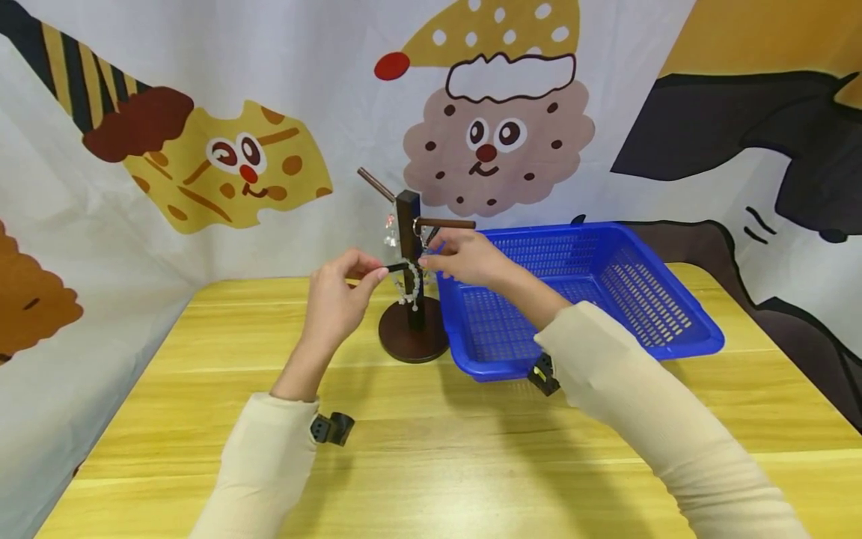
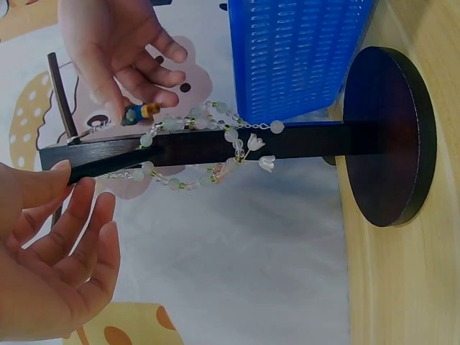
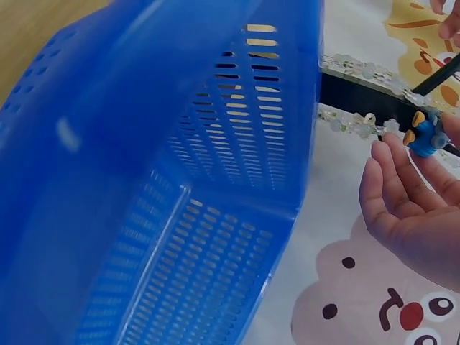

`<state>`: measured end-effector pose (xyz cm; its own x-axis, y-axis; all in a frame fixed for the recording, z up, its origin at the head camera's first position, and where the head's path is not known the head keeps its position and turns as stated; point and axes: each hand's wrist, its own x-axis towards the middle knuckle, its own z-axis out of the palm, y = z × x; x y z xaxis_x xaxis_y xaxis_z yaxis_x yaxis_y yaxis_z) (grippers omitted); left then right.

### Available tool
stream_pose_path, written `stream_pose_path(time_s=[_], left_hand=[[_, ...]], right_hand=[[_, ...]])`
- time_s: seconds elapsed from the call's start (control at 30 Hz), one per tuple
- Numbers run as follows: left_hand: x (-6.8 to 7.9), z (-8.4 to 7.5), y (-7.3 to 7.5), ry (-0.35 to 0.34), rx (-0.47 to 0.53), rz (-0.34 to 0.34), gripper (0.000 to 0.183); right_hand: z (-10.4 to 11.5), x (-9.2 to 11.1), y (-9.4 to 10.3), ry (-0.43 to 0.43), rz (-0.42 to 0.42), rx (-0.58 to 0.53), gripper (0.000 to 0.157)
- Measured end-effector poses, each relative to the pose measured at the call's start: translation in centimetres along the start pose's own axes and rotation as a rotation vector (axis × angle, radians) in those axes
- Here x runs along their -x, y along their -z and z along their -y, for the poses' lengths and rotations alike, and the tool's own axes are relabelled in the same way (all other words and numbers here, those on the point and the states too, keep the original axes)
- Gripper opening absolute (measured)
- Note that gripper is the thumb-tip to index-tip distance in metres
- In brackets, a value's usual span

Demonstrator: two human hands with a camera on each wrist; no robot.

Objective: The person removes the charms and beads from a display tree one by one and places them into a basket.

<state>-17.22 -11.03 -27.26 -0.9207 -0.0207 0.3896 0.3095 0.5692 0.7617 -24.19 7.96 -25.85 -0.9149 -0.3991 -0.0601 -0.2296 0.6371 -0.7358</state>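
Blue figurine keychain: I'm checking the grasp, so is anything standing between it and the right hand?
Nothing visible stands between them: the right hand holds the blue figurine keychain directly. The beaded bracelet hangs close by, on the dark peg pinched by the left hand, but not in between.

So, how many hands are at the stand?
2: the left hand pinches a dark peg of the stand; the right hand holds a small blue charm beside it. Neither is hidden.
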Motion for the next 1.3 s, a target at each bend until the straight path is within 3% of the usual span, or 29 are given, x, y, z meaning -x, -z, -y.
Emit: stream_pose_path(time_s=[0.3,0.7,1.3], left_hand=[[0.0,0.0,0.0,0.014,-0.004,0.011,0.012],[0.0,0.0,0.0,0.025,-0.009,0.026,0.012],[0.0,0.0,0.0,0.029,-0.005,0.03,0.013]], right_hand=[[0.2,1.1,1.2,-0.017,0.031,0.012,0.033],[0.2,2.8,2.8,0.081,0.081,0.045,0.03],[0.4,5.5,5.4,0.112,0.044,0.058,0.031]])
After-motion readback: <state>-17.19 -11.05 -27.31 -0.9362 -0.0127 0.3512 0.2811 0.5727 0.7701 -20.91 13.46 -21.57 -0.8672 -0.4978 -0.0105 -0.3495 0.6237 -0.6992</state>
